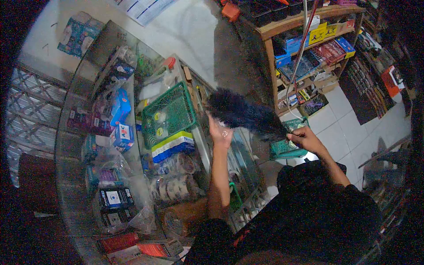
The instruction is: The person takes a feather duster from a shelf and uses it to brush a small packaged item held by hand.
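Observation:
A dark, fluffy duster point(245, 115) stretches across the middle of the view. My right hand point(305, 139) is closed round its narrow end on the right. At the bushy left end, my left hand point(221, 134) is raised with the palm showing and the fingers apart, close to the dark fibres. Whether it touches them I cannot tell, as the duster partly covers the fingers. Just left of this hand, a green plastic basket point(170, 115) sits on the counter, with a blue, white and yellow pack point(173, 146) beside it.
Boxes and wrapped packs fill the glass counter point(99, 132) on the left, including a blue ABC box point(122, 137). A wooden shelf point(309, 33) holding goods stands at the back right. Another green basket point(289, 148) is below my right hand, near the tiled floor point(329, 128).

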The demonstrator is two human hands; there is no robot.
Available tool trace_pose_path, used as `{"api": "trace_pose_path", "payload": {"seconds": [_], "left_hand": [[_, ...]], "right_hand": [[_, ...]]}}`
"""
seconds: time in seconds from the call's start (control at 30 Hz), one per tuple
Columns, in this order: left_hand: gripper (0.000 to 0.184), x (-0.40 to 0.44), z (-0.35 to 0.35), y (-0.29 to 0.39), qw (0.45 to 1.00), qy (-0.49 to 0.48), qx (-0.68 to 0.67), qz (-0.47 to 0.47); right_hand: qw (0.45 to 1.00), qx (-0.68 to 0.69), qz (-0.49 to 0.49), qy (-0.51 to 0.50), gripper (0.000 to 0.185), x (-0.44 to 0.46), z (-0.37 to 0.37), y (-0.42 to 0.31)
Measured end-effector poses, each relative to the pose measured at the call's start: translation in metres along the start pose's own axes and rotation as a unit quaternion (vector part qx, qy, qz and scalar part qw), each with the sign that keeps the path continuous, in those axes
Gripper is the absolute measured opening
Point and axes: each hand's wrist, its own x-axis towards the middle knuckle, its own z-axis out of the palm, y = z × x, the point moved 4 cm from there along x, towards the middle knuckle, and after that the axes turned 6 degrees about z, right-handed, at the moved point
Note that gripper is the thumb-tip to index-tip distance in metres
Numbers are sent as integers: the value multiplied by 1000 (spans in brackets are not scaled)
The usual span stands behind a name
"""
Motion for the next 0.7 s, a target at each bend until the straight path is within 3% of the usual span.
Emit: {"api": "trace_pose_path", "payload": {"seconds": [0.03, 0.07, 0.2, 0.23, 0.3, 0.4, 0.5, 0.53, 0.63, 0.7], "left_hand": [[50, -1, 3, 1, 1000, 25, 11, -6], [49, 8, -4, -1, 999, -42, 18, 3], [50, 3, 3, 2, 999, -38, 1, 9], [48, 0, 0, 5, 1000, 6, 10, 6], [49, 2, 8, 3, 1000, -23, -12, 0], [50, 16, -32, -2, 962, -212, -165, -51], [55, 4, 5, 3, 999, -40, -25, -25], [53, -3, 19, 6, 999, 11, -33, -3], [55, 1, -11, 6, 995, 79, -61, -32], [44, 2, -17, 5, 998, 36, -43, -25]], "right_hand": [[1000, -10, 1, -9, 32, 1, -1, 3], [1000, -19, 1, -19, 32, 2, -2, 3], [998, 14, 51, 28, 33, 2, -8, 5], [998, 8, 59, 24, 33, 5, -9, 11], [998, 3, 57, 31, 34, 7, -15, 17], [998, 7, 42, 47, 33, 8, -18, 20], [998, 8, 52, 40, 34, 8, -18, 22], [998, 11, 56, 41, 35, 7, -17, 20], [997, -7, 47, 58, 35, 8, -19, 19], [997, 5, 54, 54, 37, 9, -19, 20]]}}
